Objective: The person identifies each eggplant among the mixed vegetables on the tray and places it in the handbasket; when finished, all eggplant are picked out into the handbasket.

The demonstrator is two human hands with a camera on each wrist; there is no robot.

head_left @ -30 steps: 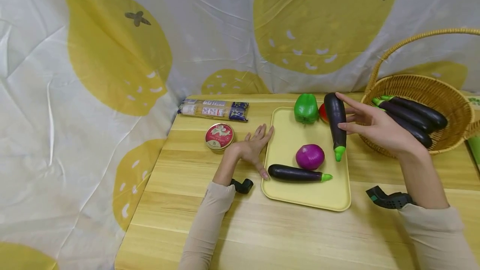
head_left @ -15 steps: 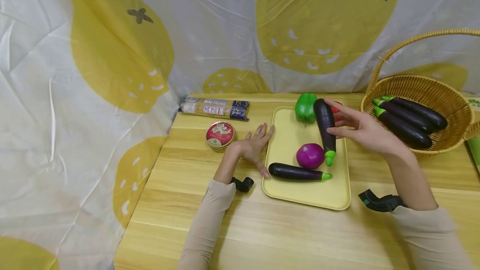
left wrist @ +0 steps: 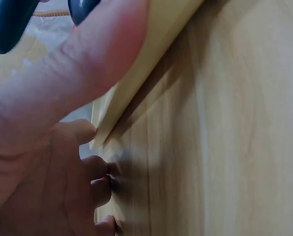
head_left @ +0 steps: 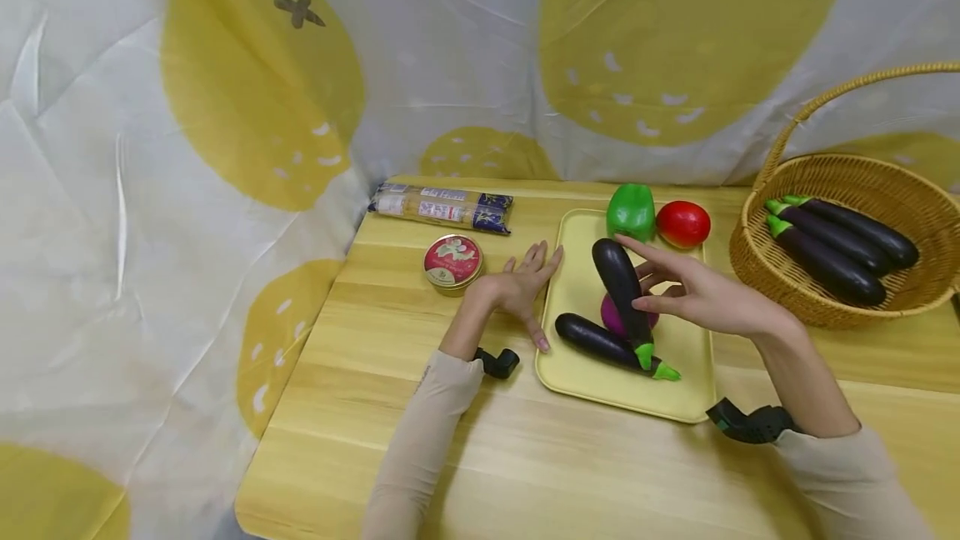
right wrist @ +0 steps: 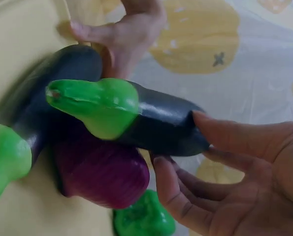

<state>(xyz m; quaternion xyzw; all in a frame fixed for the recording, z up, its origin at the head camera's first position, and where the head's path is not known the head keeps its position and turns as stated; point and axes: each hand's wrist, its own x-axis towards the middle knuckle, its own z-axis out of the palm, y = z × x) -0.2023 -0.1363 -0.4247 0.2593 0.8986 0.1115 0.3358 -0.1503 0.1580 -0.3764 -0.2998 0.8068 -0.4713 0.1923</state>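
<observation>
My right hand [head_left: 701, 294] pinches a dark eggplant [head_left: 621, 277] between thumb and fingers, its green stem end pointing down toward me. In the head view it overlaps a purple onion [head_left: 612, 317] and the stem end of a second eggplant [head_left: 596, 342] lying on the yellow tray [head_left: 622, 394]. The right wrist view shows the held eggplant [right wrist: 161, 120] close over the onion [right wrist: 104, 169]. With fingers spread, my left hand [head_left: 517, 290] touches the tray's left rim; its thumb [left wrist: 107, 44] lies along that edge in the left wrist view.
A green bell pepper [head_left: 631, 212] and a red tomato-like piece [head_left: 683, 224] sit at the tray's far end. Right of it stands a wicker basket [head_left: 765, 294] with several eggplants [head_left: 847, 244] inside. Left are a round red tin [head_left: 453, 261] and a noodle packet [head_left: 442, 207].
My right hand has carried the eggplant left and toward me, from the tray's right edge to over the onion. The red piece has come into full view. My left hand stays at the rim.
</observation>
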